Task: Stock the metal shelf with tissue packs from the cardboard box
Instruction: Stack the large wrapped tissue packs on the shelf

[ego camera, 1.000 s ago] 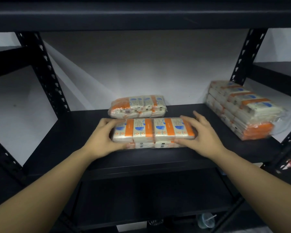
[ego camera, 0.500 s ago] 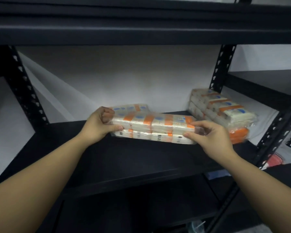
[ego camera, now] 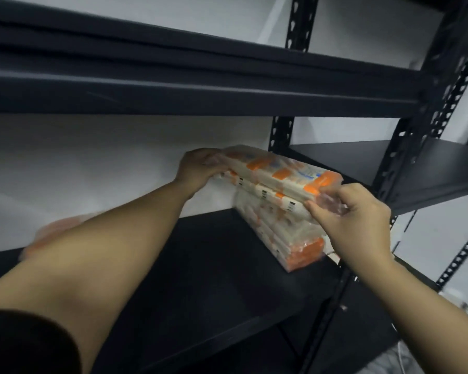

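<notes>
Tissue pack [ego camera: 278, 175] held at both ends over the stack [ego camera: 287, 230] at the right end of the shelf [ego camera: 214, 265], seemingly just touching its top. Right hand [ego camera: 354, 214] pinches the near-end wrapper between thumb and curled fingers; left hand [ego camera: 197, 167] grips the far end, fingers curled. Risk: slick wrapper slips, or an off-square drop tips the stack toward the edge. Blurred second pack [ego camera: 54, 230] sits left, behind the forearm. Upright post [ego camera: 278, 133] and upper shelf [ego camera: 200, 85] crowd the far side.

Head cam, close, faces metal shelf [ego camera: 214, 265].
</notes>
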`<action>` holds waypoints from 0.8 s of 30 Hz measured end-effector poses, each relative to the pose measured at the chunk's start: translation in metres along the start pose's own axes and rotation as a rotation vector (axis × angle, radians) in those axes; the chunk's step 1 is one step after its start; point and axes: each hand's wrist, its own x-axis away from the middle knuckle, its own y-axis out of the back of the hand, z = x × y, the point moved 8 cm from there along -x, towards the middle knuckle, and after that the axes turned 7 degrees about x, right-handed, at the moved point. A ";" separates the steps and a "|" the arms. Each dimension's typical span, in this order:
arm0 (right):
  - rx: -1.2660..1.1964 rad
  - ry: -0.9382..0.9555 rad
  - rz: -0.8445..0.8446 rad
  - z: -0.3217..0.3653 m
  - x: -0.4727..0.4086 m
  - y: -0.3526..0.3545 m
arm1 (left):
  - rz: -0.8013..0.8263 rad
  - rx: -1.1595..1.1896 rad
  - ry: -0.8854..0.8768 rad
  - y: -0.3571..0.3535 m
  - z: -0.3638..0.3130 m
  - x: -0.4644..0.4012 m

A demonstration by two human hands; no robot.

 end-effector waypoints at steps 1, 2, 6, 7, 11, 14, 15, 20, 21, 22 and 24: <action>0.020 0.003 -0.017 -0.004 0.000 -0.002 | 0.009 0.009 0.001 -0.015 0.002 -0.011; 0.037 0.004 -0.032 -0.008 -0.001 -0.005 | 0.017 0.002 -0.011 -0.029 0.002 -0.021; 0.060 0.028 -0.068 -0.022 -0.002 -0.020 | 0.041 -0.215 -0.040 -0.066 0.008 -0.052; 0.059 0.032 -0.064 -0.024 -0.002 -0.023 | 0.041 -0.233 -0.034 -0.071 0.011 -0.057; 0.068 0.048 -0.024 -0.031 -0.002 -0.036 | 0.033 -0.264 -0.039 -0.083 0.022 -0.063; 0.032 0.062 0.008 -0.033 0.002 -0.044 | -0.021 -0.234 -0.012 -0.086 0.035 -0.064; 0.023 0.063 0.014 -0.033 0.002 -0.045 | -0.033 -0.247 -0.012 -0.087 0.036 -0.065; -0.011 0.045 0.055 -0.033 -0.002 -0.047 | -0.100 -0.389 -0.070 -0.088 0.029 -0.066; -0.025 0.043 0.074 -0.032 -0.002 -0.048 | -0.132 -0.442 -0.077 -0.086 0.027 -0.066; -0.039 0.040 0.094 -0.031 -0.001 -0.049 | -0.163 -0.455 -0.083 -0.083 0.028 -0.066; -0.064 0.022 0.127 -0.030 0.002 -0.049 | -0.186 -0.420 -0.060 -0.076 0.031 -0.061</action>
